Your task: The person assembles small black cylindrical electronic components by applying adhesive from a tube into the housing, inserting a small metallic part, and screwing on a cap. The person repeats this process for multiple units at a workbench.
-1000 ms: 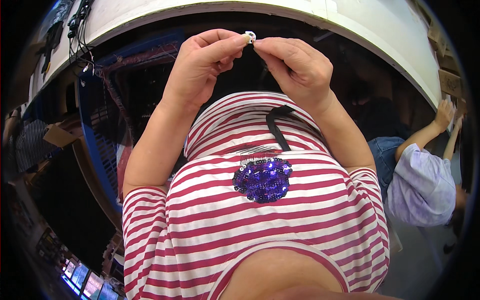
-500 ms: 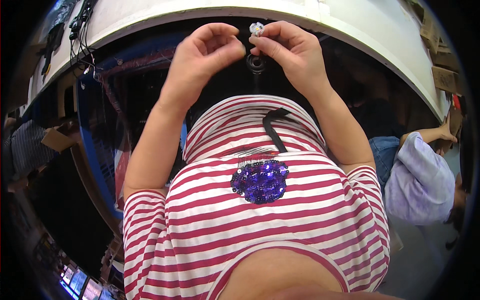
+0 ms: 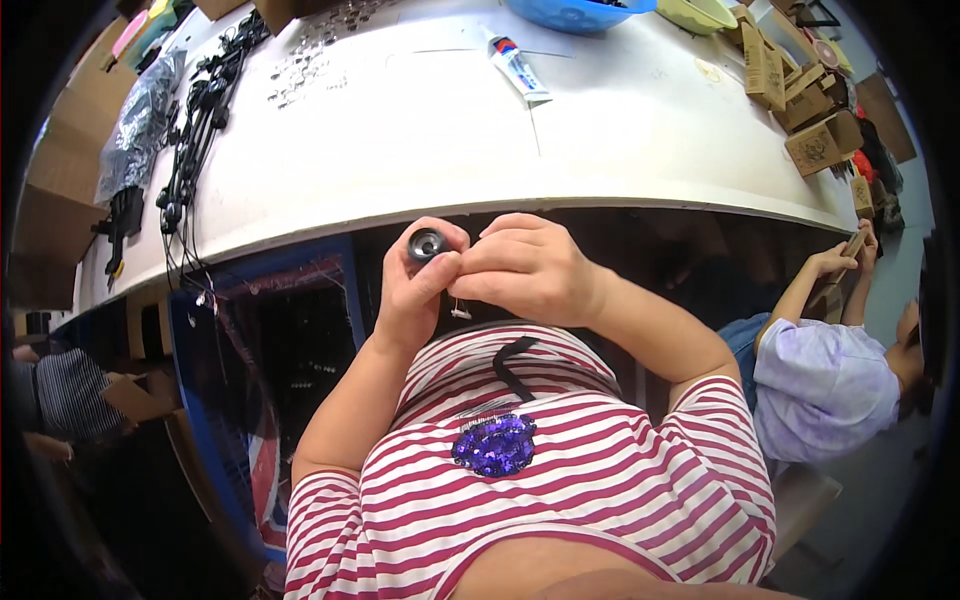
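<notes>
A black round part with a ringed, hollow-looking end is gripped between the thumb and fingers of my left hand. My right hand has its fingers pinched together against my left thumb, just beside the black part; what they hold is hidden. Below the meeting fingertips dangles a small whitish piece, seemingly on a thin wire. Both hands are above my lap, in front of the table's near edge.
On the white table lie a tube, black cables and scattered small pieces. A blue basin stands at the back, small cardboard boxes at the right. Another person sits at the right.
The view has tilted up to show more table. My hands have come together. My left hand, which looked empty, grips the black part; the small pale piece in my right fingertips is out of sight.
</notes>
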{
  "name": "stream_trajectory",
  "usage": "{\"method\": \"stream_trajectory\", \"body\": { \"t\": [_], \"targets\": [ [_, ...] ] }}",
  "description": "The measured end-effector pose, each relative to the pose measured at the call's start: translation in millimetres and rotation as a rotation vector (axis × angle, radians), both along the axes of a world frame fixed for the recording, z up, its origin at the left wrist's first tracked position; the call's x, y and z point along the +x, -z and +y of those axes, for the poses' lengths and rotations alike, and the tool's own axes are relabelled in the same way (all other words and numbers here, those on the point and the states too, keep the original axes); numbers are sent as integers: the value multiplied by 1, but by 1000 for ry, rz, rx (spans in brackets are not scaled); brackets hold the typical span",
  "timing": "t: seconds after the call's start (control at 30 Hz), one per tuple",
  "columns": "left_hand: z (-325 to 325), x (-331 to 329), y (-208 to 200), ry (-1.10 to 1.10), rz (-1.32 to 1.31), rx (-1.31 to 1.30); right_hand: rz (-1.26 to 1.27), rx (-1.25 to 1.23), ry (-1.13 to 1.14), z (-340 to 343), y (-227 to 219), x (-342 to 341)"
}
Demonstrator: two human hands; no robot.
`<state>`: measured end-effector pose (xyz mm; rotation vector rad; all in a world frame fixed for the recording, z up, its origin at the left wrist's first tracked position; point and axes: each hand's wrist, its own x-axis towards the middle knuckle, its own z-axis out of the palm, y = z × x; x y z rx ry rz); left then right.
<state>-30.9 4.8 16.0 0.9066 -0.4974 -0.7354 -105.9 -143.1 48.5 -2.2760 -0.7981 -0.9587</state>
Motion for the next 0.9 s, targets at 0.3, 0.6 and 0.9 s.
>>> {"method": "stream_trajectory", "body": {
  "t": [0.3,0.6,0.9],
  "targets": [
    [3,27,-39,-186,21,100,368,32,855,-116,-15,106],
    [-7,53,-58,-294,-233,511,722,525,426,-94,-25,113],
    [5,45,-50,-166,-62,305,769,861,88,-2,-18,44]
  ]
}}
